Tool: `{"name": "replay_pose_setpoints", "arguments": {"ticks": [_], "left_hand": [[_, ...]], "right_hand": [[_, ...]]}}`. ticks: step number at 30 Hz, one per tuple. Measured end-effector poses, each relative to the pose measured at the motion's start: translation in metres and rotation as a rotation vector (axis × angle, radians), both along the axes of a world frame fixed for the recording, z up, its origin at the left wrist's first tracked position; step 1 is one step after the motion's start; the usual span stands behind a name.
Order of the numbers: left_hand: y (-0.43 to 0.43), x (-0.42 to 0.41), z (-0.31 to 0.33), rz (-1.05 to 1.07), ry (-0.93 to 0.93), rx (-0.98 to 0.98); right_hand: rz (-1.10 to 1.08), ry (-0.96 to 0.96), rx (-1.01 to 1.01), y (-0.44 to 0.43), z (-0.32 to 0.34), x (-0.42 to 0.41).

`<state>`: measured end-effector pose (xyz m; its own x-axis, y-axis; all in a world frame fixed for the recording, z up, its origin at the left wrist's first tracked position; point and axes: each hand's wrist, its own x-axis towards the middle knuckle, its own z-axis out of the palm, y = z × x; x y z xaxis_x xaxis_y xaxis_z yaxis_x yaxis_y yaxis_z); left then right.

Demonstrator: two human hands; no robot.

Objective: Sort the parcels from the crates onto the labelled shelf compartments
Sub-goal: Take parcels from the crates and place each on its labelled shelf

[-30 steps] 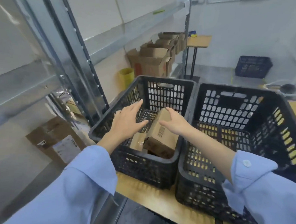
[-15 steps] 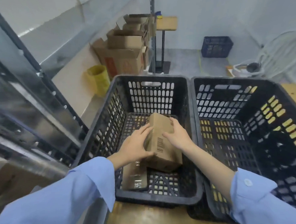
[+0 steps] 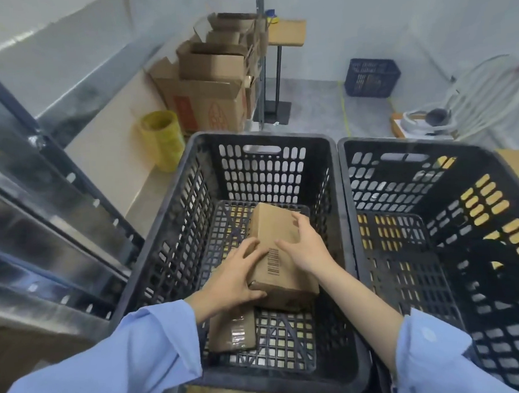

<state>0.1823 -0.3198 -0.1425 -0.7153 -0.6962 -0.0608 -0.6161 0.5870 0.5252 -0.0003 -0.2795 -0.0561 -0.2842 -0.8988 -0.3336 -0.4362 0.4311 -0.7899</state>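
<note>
— Where are your hands?

— Both are down in the left crate (image 3: pixel 337 222). My left hand (image 3: pixel 235 277) is against the near left corner of the box (image 3: pixel 277 249), fingers curled under its edge. My right hand (image 3: pixel 304 246) lies over the box's right side, fingers spread across the top.

— Are you gripping it?

— It is pinched between my two hands, left one grasping, right one pressing with fingers loose rather than clenched. I can't tell whether it has left the crate floor.

— How does the box lie?

— Lengthways, barcode up, tilted over a flatter parcel (image 3: pixel 232 330) by my left wrist.

— And the other crate (image 3: pixel 430 145)?

— It is touching the first, on the right. The shelf (image 3: pixel 50 189) runs along my left.
</note>
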Motion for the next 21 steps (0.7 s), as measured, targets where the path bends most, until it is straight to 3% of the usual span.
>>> {"name": "replay_pose_setpoints", "arguments": {"ticks": [11,21], "left_hand": [[-0.027,0.039,-0.009,0.339,0.246,0.223],[-0.032,0.037,-0.011,0.452,0.282,0.311]], "right_hand": [[0.129,0.13,0.172,-0.016,-0.011,-0.002],[0.206,0.18,0.366,-0.036,-0.035,0.006]]}}
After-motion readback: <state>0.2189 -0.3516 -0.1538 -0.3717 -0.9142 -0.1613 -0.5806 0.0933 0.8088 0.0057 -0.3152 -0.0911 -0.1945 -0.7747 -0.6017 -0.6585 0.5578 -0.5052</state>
